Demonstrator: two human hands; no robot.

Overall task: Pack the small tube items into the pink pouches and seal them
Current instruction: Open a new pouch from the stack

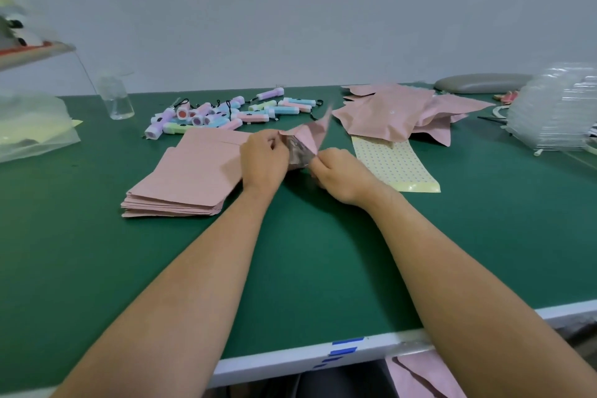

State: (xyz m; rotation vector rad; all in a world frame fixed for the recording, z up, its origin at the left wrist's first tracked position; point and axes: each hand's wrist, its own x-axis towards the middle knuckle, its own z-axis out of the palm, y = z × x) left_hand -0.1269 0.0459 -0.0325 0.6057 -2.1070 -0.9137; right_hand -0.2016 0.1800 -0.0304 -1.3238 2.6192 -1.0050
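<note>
Left grip: left hand [263, 157] pinches one lip of the pink pouch [307, 136].
Right grip: right hand [336, 174] pinches the opposite lip, spreading the mouth; silver lining shows, probably to admit a tube.
Pouch: held just above the bench [323, 252].
Supply: flat pouch stack [187, 174] by the left hand; tubes [226, 113] behind it, within reach.
Sealing: sticker sheet [394, 165] just right, probably the seals.
</note>
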